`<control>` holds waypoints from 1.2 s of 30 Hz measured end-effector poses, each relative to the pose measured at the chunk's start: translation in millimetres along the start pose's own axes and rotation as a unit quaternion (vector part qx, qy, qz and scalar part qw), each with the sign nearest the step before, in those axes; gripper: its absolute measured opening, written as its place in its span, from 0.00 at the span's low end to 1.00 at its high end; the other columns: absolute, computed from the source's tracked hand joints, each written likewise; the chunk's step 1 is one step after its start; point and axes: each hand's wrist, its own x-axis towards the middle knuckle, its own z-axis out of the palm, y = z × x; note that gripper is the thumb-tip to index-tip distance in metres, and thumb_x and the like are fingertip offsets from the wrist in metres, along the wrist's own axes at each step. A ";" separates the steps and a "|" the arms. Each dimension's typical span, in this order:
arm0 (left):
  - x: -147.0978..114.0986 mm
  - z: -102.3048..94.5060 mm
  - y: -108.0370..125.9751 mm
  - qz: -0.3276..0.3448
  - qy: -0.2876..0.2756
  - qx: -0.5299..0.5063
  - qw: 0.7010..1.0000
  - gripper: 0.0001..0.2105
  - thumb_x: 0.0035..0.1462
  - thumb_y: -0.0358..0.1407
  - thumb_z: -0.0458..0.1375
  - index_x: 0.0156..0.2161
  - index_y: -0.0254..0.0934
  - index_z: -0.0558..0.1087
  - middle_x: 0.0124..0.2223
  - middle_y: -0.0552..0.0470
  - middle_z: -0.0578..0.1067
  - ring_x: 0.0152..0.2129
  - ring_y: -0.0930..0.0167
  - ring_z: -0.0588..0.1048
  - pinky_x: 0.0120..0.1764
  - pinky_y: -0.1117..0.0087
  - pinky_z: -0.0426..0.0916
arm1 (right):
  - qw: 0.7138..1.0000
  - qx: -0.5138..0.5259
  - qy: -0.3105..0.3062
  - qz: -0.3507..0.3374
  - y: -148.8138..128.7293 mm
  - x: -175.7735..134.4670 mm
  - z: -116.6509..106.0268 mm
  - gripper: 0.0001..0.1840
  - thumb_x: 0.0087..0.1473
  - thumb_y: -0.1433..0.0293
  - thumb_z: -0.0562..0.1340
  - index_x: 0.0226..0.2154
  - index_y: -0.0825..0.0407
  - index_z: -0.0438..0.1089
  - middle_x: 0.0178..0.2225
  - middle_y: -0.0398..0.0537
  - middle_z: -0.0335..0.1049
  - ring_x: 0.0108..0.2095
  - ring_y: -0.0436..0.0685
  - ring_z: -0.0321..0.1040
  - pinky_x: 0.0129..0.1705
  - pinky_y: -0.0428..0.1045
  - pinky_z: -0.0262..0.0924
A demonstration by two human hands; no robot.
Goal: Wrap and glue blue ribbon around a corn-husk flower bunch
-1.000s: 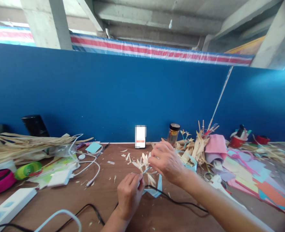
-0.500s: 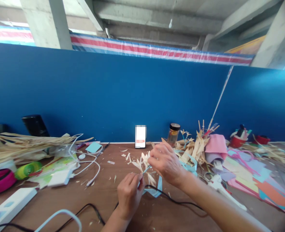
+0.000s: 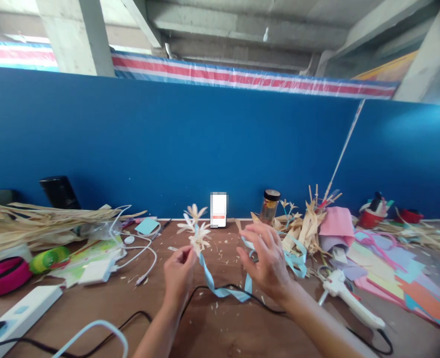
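Observation:
My left hand (image 3: 179,271) pinches the stem of a spray of pale dried-husk flowers (image 3: 197,233), held upright above the table. A light blue ribbon (image 3: 220,291) hangs from the stem, sags to the tabletop and runs on behind my right hand (image 3: 267,258). That hand hovers apart from the flowers with its fingers spread and curved, and nothing shows in its grasp. Past it lies more of the blue ribbon (image 3: 297,258), beside a heap of dried husks (image 3: 305,223). Part of the ribbon is hidden by the right hand.
A white glue gun (image 3: 350,298) lies at the right near coloured paper sheets (image 3: 387,278). A phone (image 3: 218,211) and a lidded jar (image 3: 270,206) stand along the blue partition (image 3: 205,139). A power strip (image 3: 26,313) and white cables occupy the left. A black cord (image 3: 257,298) crosses the table.
My left hand has moved left and up with the flowers, turning them upright. My right hand has come away from them and opened. The blue ribbon now stretches out between the hands.

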 end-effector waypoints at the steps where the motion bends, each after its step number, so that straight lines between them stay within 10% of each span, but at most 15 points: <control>1: 5.6 -2.6 -0.2 -0.049 -0.005 -0.075 0.996 0.09 0.44 0.39 0.59 0.28 0.34 0.72 0.19 0.56 0.68 0.17 0.77 0.66 0.23 0.76 0.62 | 0.999 0.012 0.010 0.029 2.6 -4.8 3.4 0.15 0.50 0.71 0.56 0.43 0.51 0.63 0.43 0.53 0.61 0.47 0.60 0.56 0.48 0.59 0.51; 12: 11.5 -7.0 1.1 -0.318 0.010 -0.378 0.869 0.02 0.49 0.26 0.55 0.29 0.32 0.70 0.20 0.57 0.71 0.15 0.80 0.69 0.19 0.81 0.65 | 0.986 0.055 0.048 0.152 26.3 -57.7 44.4 0.11 0.51 0.73 0.54 0.39 0.51 0.64 0.40 0.53 0.63 0.45 0.60 0.58 0.46 0.59 0.55; 36: -1.9 -10.1 -9.4 -0.354 -0.086 -0.477 0.800 0.05 0.48 0.27 0.56 0.33 0.34 0.69 0.24 0.56 0.72 0.20 0.76 0.72 0.22 0.77 0.68 | 0.993 0.058 -0.042 0.090 3.3 -76.1 48.8 0.15 0.49 0.77 0.54 0.41 0.51 0.64 0.39 0.51 0.63 0.41 0.58 0.60 0.44 0.56 0.57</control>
